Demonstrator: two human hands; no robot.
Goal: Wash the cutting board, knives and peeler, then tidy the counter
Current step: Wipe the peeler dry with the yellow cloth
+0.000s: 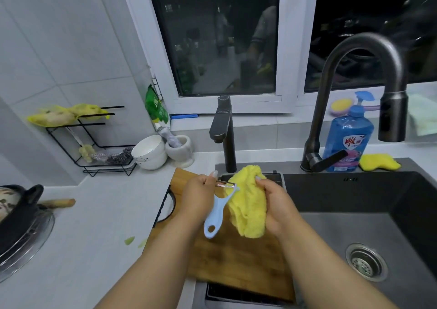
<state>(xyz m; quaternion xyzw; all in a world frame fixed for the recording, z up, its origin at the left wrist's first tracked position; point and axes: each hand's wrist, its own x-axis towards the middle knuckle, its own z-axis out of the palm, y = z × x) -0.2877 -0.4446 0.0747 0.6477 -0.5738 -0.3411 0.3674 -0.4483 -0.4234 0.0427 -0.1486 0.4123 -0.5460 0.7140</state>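
My left hand [197, 196] grips a light blue peeler [216, 214] near its metal blade, handle hanging down. My right hand [275, 204] holds a yellow cloth [248, 204] bunched against the peeler's blade end. Both are above a wooden cutting board [238, 261] that lies across the left end of the dark sink [369, 226]. No knives show in this view.
A tall faucet [354, 91] and a smaller tap [223, 131] stand behind the sink, beside a blue detergent bottle [347, 138] and a yellow sponge [378, 162]. White bowls [149, 152], a mortar [179, 150] and a wire rack [94, 143] sit at the back left. A dark pot [16, 214] stands far left; green peel scraps [129, 240] lie on the counter.
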